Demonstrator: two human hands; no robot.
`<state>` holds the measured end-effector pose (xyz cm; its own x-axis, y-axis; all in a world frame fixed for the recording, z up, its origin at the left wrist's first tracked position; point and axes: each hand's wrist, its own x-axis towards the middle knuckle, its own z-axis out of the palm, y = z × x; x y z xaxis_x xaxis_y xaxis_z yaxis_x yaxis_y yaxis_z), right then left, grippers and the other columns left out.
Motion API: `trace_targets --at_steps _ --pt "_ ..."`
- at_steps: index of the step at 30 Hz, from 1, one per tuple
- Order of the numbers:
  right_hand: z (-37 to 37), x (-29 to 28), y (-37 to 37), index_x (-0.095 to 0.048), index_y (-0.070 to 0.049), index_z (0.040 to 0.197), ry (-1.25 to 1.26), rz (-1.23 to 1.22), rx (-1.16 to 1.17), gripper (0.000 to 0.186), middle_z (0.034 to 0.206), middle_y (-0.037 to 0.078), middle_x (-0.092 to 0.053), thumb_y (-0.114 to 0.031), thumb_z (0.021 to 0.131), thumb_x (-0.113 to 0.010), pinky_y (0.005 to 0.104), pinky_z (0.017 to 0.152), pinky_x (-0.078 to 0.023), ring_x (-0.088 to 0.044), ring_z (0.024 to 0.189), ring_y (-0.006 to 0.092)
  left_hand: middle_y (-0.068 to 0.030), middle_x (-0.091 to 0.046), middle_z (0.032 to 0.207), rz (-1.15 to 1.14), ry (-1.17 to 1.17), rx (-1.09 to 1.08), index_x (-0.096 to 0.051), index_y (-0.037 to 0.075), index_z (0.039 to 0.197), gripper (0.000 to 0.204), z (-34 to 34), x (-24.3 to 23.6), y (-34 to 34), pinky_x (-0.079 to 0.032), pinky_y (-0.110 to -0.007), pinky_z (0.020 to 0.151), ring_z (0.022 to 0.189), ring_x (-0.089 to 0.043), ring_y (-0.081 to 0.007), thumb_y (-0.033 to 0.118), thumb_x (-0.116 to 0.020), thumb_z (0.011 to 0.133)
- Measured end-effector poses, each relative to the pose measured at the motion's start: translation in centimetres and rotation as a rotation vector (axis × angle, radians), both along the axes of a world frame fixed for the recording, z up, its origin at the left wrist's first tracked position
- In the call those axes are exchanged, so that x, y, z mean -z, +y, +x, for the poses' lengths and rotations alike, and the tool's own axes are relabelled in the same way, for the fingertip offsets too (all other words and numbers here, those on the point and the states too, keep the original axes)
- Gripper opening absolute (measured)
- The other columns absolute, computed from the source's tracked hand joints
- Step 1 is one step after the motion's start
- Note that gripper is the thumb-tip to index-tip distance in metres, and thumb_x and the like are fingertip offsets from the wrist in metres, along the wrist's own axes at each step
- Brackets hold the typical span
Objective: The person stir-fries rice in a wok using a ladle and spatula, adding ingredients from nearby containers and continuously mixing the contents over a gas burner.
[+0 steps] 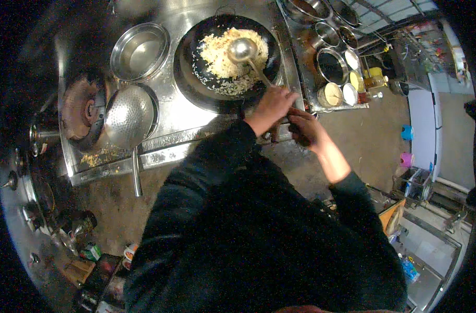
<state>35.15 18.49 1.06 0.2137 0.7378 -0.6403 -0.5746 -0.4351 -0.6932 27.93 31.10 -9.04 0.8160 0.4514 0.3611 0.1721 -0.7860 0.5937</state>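
Observation:
A black wok point(187, 62) on the steel stove holds loose rice point(220, 52) with small pale flecks. A steel ladle point(242, 50) rests its round bowl on the rice, handle angled toward me. My left hand point(272, 108) is closed round that handle at the wok's right front. Just below it, my right hand point(304, 128) is closed near the handle's lower end, its grip partly in shadow. Left of the wok, a perforated steel skimmer point(128, 116) lies over a pan, its long handle past the stove's front edge.
A steel pot point(139, 51) sits at the back left, a dark burner point(84, 109) at far left. The stove's front edge point(170, 152) runs before me. Right stand seasoning containers point(333, 94) and bottles point(375, 82). Blue point(407, 132) and pink buckets point(407, 159) are farther right.

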Motion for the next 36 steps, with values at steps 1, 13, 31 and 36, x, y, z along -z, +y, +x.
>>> trace_targets --at_steps 1,13,31,36 --pt "-0.2 0.7 0.0 -0.054 -0.009 0.124 -0.002 -0.024 0.0 0.034 0.072 -0.002 -0.055 -0.012 0.091 -0.055 0.0202 0.043 -0.037 -0.049 0.055 0.0075 -0.0122 -0.056 0.106 0.107 0.042 -0.04 -0.051 0.009 0.122 0.043 -1.5 -0.1 0.9 -0.042 -0.043 0.087 0.102 -0.053 -0.0304 0.007 -0.054 0.08" --pt "-2.7 1.0 2.8 -0.053 -0.012 0.124 -0.057 -0.108 -0.071 0.033 0.074 0.005 -0.056 -0.015 0.091 -0.054 0.0223 0.033 -0.031 -0.042 0.04 0.0102 -0.0147 -0.064 0.09 -0.78 0.227 -0.285 -0.053 0.001 0.117 0.036 -28.3 3.9 -3.7 -0.049 -0.035 0.074 0.084 -0.063 -0.0256 0.017 -0.06 0.086" --pt "0.8 -1.4 0.3 -0.052 -0.009 0.125 -0.128 -0.167 -0.005 0.033 0.076 0.011 -0.059 -0.012 0.092 -0.051 0.0214 0.034 -0.04 -0.055 0.052 0.0131 -0.0108 -0.063 0.083 -1.124 0.19 -0.327 -0.054 0.002 0.113 0.031 -28.8 8.5 -6.1 -0.048 -0.035 0.069 0.078 -0.061 -0.0235 0.013 -0.06 0.085" --pt "3.0 1.2 3.8 -0.051 -0.009 0.126 -0.21 -0.071 -0.12 0.035 0.077 0.006 -0.059 -0.012 0.092 -0.051 0.0211 0.037 -0.04 -0.052 0.053 0.0112 -0.0179 -0.064 0.093 -0.674 0.0 -0.217 -0.055 -0.001 0.112 0.03 -25.5 8.3 -8.7 -0.049 -0.034 0.074 0.086 -0.063 -0.0288 0.011 -0.06 0.085"
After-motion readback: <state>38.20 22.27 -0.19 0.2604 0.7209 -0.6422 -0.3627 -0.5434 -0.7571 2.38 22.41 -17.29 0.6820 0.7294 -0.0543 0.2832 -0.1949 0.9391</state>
